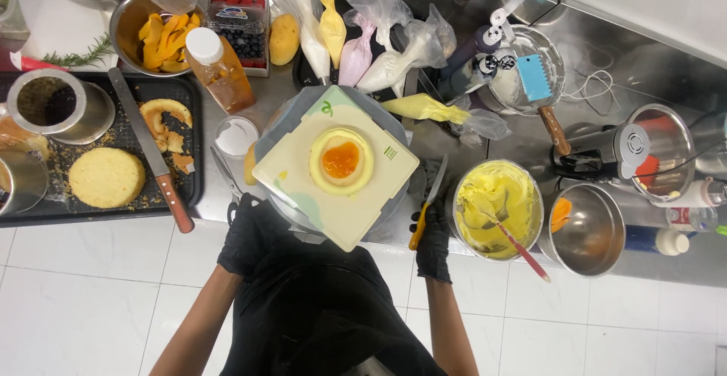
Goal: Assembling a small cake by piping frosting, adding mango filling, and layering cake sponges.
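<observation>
Head view: gloved right hand is gripping a yellow-handled palette knife beside the cake layer — ringed with cream, orange filling added, untopped — while left hand is resting closed at the board, holding nothing visible.

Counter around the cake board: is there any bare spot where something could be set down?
Bare steel shows right of the cake board, between the yellow piping bag and cream bowl. More lies at the far right corner beside the scraper bowl. The baking tray side is crowded.
</observation>
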